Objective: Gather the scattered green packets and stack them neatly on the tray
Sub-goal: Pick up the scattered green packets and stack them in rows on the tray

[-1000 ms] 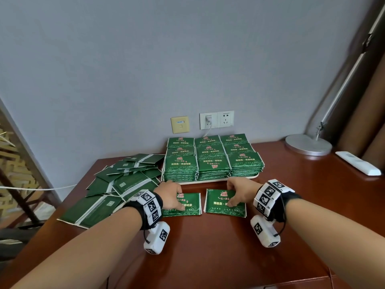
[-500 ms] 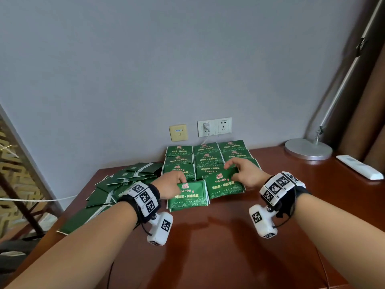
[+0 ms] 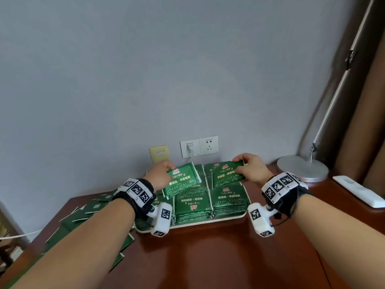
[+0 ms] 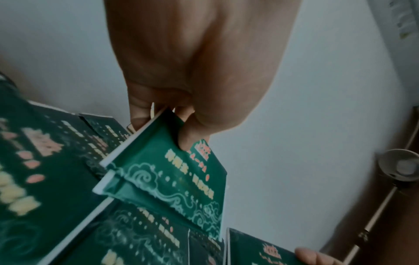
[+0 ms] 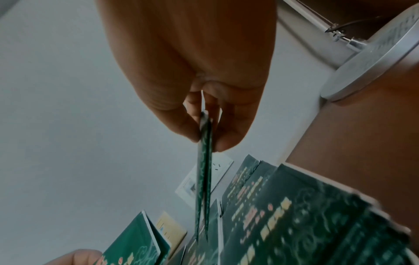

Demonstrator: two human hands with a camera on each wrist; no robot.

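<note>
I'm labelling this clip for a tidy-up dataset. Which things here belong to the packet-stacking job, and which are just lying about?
Part of the job:
- left hand pinching a green packet
- right hand pinching another packet
- stacks on the tray
- loose packets at left

Lying about:
- lamp base
- white remote
- wall sockets

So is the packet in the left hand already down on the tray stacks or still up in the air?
In the air: the left hand pinches its green packet, tilted above the stacks.
</note>
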